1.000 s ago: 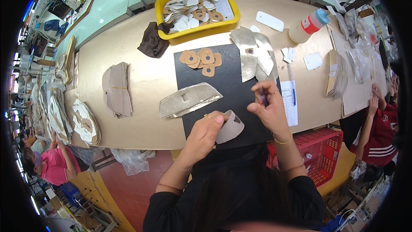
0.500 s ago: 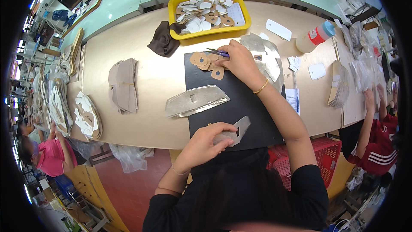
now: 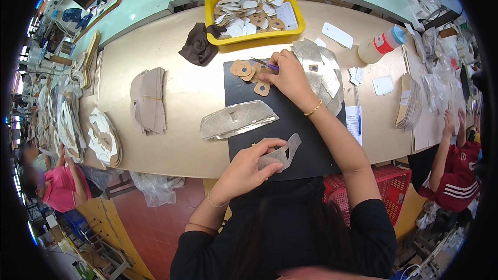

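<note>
Left hand (image 3: pixel 250 165), lower centre of frame: pinching curved grey piece (image 3: pixel 293 148) with slot, above black mat (image 3: pixel 311 148). Right hand (image 3: pixel 287 77), upper centre: fingers curled round purple-handled pointed tool (image 3: pixel 272 66), fingertips at tan pieces (image 3: pixel 241 68), contact unclear. Flat silvery panel (image 3: pixel 238 119) at centre, partly on mat. Yellow tray (image 3: pixel 252 38) top centre.
</note>
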`<control>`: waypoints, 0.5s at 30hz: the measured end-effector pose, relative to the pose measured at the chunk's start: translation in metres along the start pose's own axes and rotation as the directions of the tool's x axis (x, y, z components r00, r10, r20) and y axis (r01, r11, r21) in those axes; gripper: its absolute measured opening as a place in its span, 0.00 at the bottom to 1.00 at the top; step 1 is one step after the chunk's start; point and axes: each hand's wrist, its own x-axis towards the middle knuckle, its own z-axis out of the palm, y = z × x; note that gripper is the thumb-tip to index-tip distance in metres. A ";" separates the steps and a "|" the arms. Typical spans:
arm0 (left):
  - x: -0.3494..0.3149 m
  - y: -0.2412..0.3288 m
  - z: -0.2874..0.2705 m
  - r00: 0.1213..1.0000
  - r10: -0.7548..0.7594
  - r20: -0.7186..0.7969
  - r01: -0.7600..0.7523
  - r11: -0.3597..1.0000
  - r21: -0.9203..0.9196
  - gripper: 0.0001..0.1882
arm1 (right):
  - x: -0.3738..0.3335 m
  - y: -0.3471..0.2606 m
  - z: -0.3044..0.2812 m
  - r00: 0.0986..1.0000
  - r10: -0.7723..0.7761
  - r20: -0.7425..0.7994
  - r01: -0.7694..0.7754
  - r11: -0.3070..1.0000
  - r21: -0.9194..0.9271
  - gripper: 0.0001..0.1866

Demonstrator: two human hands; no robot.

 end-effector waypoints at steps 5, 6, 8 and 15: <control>-0.003 0.003 0.002 1.000 0.004 -0.020 -0.003 1.000 0.031 0.22 | -0.004 -0.005 -0.025 0.988 0.056 0.146 -0.097 0.951 0.295 0.19; -0.003 0.004 0.002 1.000 -0.015 -0.010 0.015 1.000 -0.011 0.22 | -0.007 -0.006 -0.031 0.984 0.065 0.168 -0.123 0.923 0.365 0.18; -0.005 0.007 0.002 0.999 -0.048 0.009 0.048 0.998 -0.040 0.23 | -0.018 -0.007 -0.042 0.984 0.084 0.155 -0.137 0.917 0.376 0.16; -0.002 0.010 0.003 0.974 0.117 0.193 -0.122 0.992 0.016 0.19 | -0.071 0.004 -0.064 0.951 0.089 0.295 -0.219 0.868 0.445 0.10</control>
